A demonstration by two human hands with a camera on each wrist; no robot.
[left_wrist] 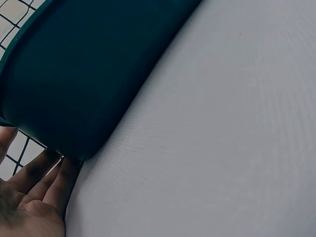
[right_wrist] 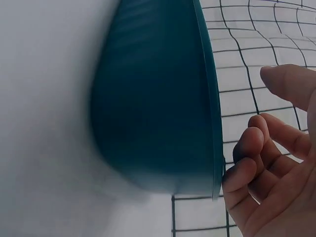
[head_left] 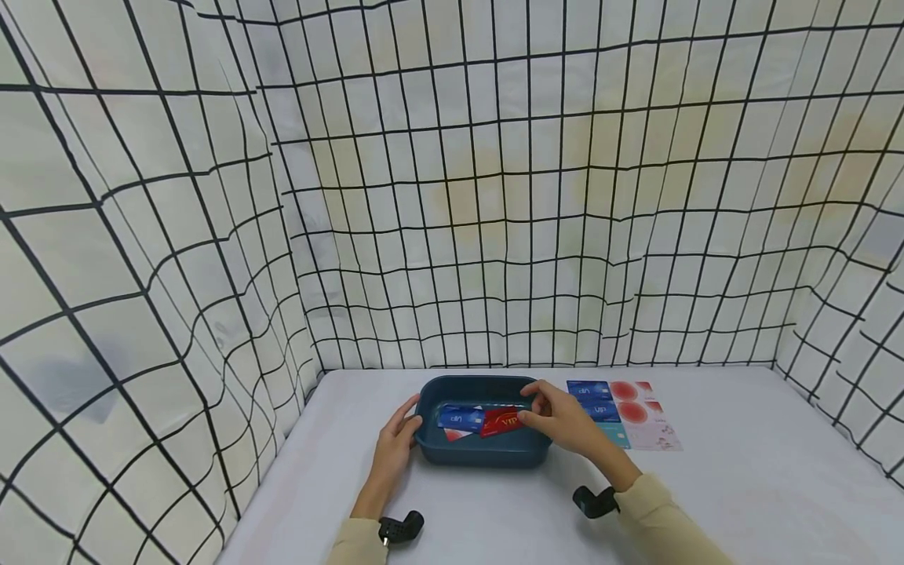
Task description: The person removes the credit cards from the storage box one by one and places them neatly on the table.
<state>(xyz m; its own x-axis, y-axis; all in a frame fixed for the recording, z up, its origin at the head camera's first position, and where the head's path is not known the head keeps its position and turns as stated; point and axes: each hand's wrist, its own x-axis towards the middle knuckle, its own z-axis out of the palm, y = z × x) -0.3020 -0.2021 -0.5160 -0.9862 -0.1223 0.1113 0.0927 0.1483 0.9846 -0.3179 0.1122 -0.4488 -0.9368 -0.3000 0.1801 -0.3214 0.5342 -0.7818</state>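
A dark teal plastic bin stands on the table. Inside lie a blue VIP card, a red VIP card and part of a red-and-white card underneath. At the bin's left end is my left hand, thumb by the rim and extended fingers against the outer wall. My right hand is over the right end, its fingertips close to the red card. In the right wrist view, thumb and loosely bent fingers stand apart with nothing between them.
Just right of the bin, several cards lie in neat columns: blue VIP cards, a teal card and pink-and-red cards. The white table backs onto a black-grid net over white sheeting, which also rises at both sides.
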